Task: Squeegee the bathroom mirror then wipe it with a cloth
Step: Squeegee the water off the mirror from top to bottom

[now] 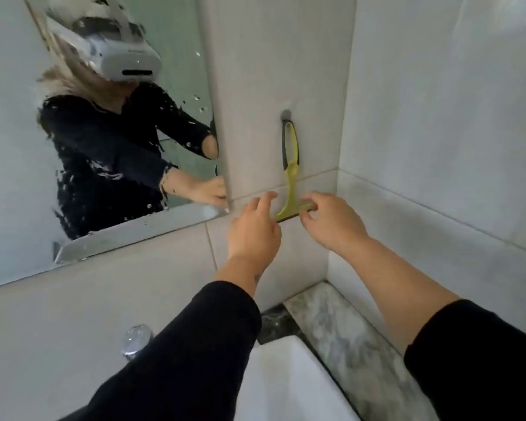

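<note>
The mirror [19, 147] fills the upper left wall; water drops and streaks cover it. A yellow-green squeegee [292, 180] with a dark grip hangs by its loop handle from a hook [286, 114] on the tiled wall just right of the mirror, blade down. My right hand [331, 220] pinches the right end of the blade between thumb and fingers. My left hand [252, 235] is at the blade's left end with its fingers spread, and it hides that end. No cloth is in sight.
A white basin [286, 384] sits below my arms, with a chrome fitting [135, 344] on the wall to its left. A grey marble ledge [340, 329] runs into the corner. The tiled side wall [438, 117] closes in on the right.
</note>
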### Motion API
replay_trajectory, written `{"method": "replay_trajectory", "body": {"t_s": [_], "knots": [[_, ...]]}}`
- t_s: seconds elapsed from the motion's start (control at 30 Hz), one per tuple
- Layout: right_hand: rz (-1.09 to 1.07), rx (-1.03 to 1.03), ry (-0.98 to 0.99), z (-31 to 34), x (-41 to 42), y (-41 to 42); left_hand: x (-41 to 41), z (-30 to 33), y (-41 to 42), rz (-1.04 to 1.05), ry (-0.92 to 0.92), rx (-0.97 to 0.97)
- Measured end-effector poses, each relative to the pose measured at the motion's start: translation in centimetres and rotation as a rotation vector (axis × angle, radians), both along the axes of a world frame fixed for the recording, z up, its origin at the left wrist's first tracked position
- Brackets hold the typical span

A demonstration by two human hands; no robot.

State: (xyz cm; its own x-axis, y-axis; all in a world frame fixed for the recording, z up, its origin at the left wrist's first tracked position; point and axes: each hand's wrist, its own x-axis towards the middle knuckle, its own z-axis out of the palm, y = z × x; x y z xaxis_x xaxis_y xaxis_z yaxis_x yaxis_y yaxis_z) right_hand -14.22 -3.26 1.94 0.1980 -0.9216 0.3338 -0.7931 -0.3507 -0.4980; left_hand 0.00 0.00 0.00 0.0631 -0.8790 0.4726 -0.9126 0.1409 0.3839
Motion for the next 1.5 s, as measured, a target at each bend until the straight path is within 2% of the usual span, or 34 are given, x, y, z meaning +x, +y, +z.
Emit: {"method": "replay_trajectory", "body": {"t_s": [0.2, 0.4, 0.63, 0.9, 0.97, 1.03, 1.13, 1.23, 1.33, 1.4, 1.5], "knots": [[0.008, -0.157, -0.321, 2.2, 2.0, -4.6, -2.9, -1.9, -4.3, -0.023, 0.373, -0.089], [0.038, -0.276, -0.508, 3.1, 4.4, -7.8, -4.7, -2.9, -6.7, 0.045, 0.577, -0.108], [0.03, -0.324, -0.501, 3.8, 3.9, -7.7, -5.7, -2.3, -6.7, 0.151, 0.558, -0.178], [0.077, -0.271, -0.51, 7.7, 2.0, -3.8, -5.4, 0.9, -2.3, 0.117, 0.44, -0.238], [0.115, -0.26, -0.464, 9.2, 1.7, -2.4, -4.9, 2.2, -0.6, 0.099, 0.416, -0.243], [0.132, -0.288, -0.327, 10.7, 1.5, -1.1, -3.9, 3.5, 0.9, 0.096, 0.373, -0.254], [0.134, -0.506, 0.015, 13.2, 1.2, 1.4, -1.9, 6.1, 3.4, 0.126, 0.282, -0.28], [0.236, -0.76, 0.358, 16.2, 1.8, 4.1, 0.3, 9.3, 6.3, 0.146, 0.214, -0.322], [0.362, -0.883, 0.577, 19.7, 3.6, 6.6, 2.8, 12.8, 9.4, 0.178, 0.171, -0.36], [0.401, -0.923, 0.636, 22.2, 5.2, 8.2, 4.6, 15.1, 11.4, 0.191, 0.132, -0.382], [0.451, -1.0, 0.581, 25.6, 7.8, 10.1, 7.4, 18.4, 14.1, 0.21, 0.085, -0.42]]}}
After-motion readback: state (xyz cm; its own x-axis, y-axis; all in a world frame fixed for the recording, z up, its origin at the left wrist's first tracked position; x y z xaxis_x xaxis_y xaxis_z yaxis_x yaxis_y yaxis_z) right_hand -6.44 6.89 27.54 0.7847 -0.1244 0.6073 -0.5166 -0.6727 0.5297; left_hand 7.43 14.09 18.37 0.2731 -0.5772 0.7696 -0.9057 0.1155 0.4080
